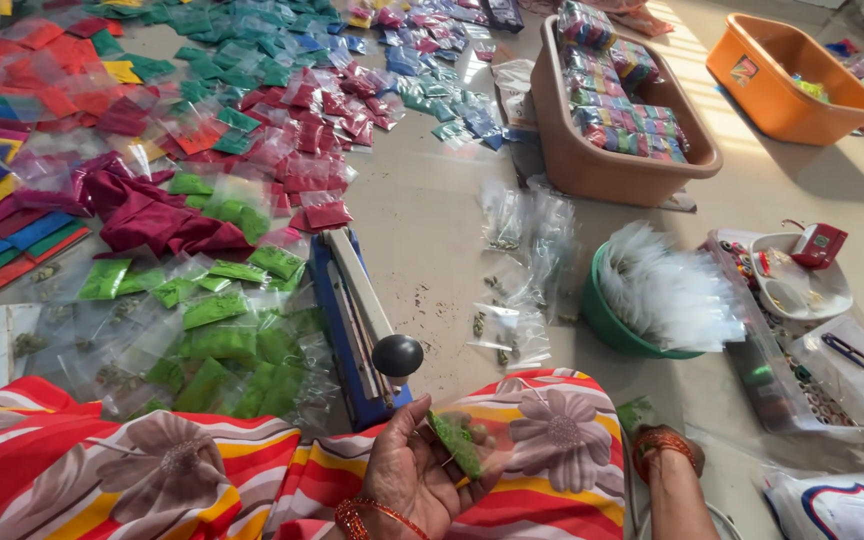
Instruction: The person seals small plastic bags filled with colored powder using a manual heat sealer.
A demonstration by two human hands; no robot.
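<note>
My left hand (410, 472) lies palm up over my lap and holds a small clear packet with green contents (457, 442) between thumb and fingers. A blue heat sealer (337, 300) with a black knob (397, 355) stands just beyond that hand. My right hand (664, 450) shows only its wrist with orange bangles, low beside my knee. Its fingers are hidden behind the flowered fabric, near a bit of green (637, 412).
Green packets (217, 340) lie left of the sealer, with red, maroon and blue ones farther back. A green bowl of empty clear bags (607, 320) sits right. Beyond are a brown tub of packed bundles (562, 150), an orange tub (752, 95) and a tray with scissors (857, 358).
</note>
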